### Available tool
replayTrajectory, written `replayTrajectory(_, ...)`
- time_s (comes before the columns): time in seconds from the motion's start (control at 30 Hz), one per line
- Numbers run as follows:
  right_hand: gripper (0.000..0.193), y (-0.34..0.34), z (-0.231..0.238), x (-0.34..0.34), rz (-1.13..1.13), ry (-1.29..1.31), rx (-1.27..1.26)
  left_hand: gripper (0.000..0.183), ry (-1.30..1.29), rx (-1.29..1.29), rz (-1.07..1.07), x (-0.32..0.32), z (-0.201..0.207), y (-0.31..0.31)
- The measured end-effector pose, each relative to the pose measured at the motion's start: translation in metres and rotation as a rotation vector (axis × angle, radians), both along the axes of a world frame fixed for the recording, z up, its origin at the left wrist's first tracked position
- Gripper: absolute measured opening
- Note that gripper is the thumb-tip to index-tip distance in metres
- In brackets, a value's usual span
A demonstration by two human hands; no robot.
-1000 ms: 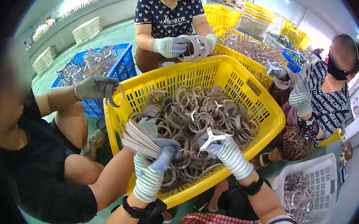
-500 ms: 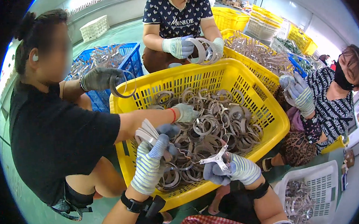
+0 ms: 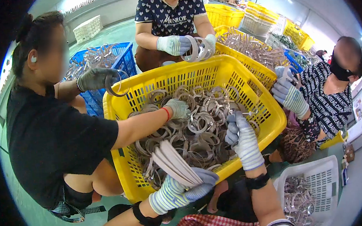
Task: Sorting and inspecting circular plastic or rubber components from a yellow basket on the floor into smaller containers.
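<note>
My gloved left hand (image 3: 184, 192) is closed around a fanned stack of flat, curved metal bands (image 3: 174, 165), low over the near rim of a yellow basket (image 3: 195, 70). Over the basket's right side reaches my gloved right hand (image 3: 245, 140), fingers curled, with a three-armed metal bracket (image 3: 249, 113) at its fingertips. Beneath both hands lies a heap of loose metal rings (image 3: 199, 143) inside the basket. On the left, another person's gloved hand (image 3: 177, 109) rests in the heap.
That person's other hand (image 3: 98, 78) holds rings. Opposite, a co-worker grips rings (image 3: 198, 49); a third person (image 3: 325, 96) sits at the right. Around us stand a blue crate (image 3: 124, 60), another yellow crate (image 3: 250, 63) and a white crate (image 3: 332, 186) of metal parts.
My right hand has moved up and away over the heap with the bracket. My left hand has dropped toward the near rim, turning the stack of bands.
</note>
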State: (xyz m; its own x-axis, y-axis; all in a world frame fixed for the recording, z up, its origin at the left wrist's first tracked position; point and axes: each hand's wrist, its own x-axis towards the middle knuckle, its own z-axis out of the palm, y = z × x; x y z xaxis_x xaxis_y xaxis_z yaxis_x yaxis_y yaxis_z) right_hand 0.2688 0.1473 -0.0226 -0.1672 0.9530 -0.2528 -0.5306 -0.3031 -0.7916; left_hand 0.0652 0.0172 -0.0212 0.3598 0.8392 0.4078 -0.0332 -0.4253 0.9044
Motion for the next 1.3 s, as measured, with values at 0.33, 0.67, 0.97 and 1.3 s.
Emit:
replayTrajectory(0.33, 0.026, -0.044, 0.017, -0.013, 0.427, -0.654, 0.386, 0.028, -0.532, -0.463, 0.480, -0.025, 0.022, 0.019)
replayTrajectory(0.67, 0.028, -0.041, 0.006, -0.012, 0.252, -0.125, 0.041, 0.023, -0.315, -0.122, 0.393, -0.006, 0.020, 0.011)
replayTrajectory(0.97, 0.057, -0.048, 0.016, -0.007, 0.648, -0.028, 0.164, 0.027, -0.711, -0.364, 0.567, -0.039, 0.016, 0.037)
replayTrajectory(1.3, 0.049, -0.065, 0.033, -0.008, 0.768, -0.244, 0.152, 0.016, -0.787, -0.832, 0.346, -0.030, -0.014, 0.036)
